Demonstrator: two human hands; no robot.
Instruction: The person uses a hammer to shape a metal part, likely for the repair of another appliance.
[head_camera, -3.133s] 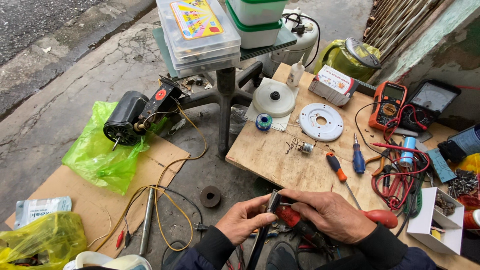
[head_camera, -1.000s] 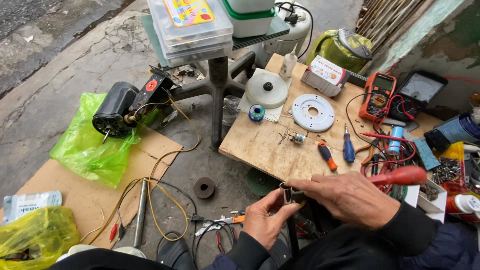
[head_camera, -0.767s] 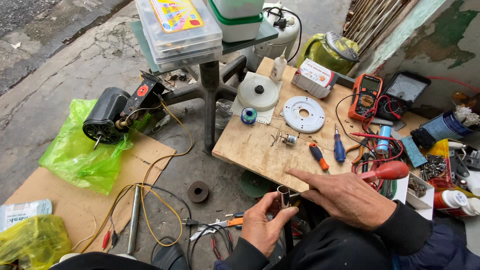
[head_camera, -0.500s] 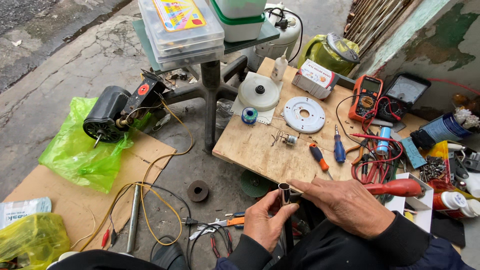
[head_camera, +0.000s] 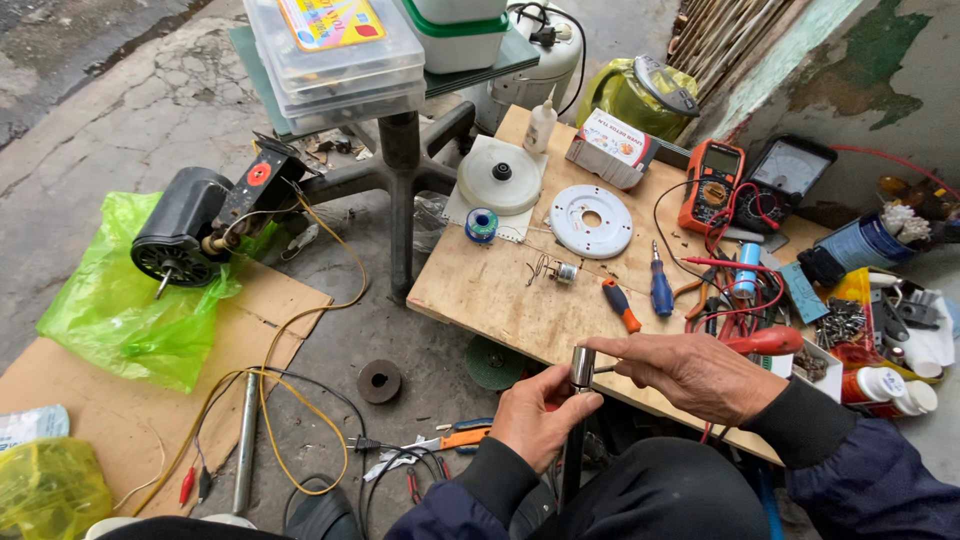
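Your left hand (head_camera: 535, 415) pinches a short, smooth metal cylinder (head_camera: 582, 367) between thumb and fingers, holding it upright at the near edge of the rough wooden board (head_camera: 500, 290). Your right hand (head_camera: 690, 372) rests flat beside it, index finger extended and touching the cylinder; whether it grips anything cannot be determined. A red-handled tool (head_camera: 768, 340) lies just behind that hand. Compared with half a second ago, both hands and the cylinder are almost unchanged in position.
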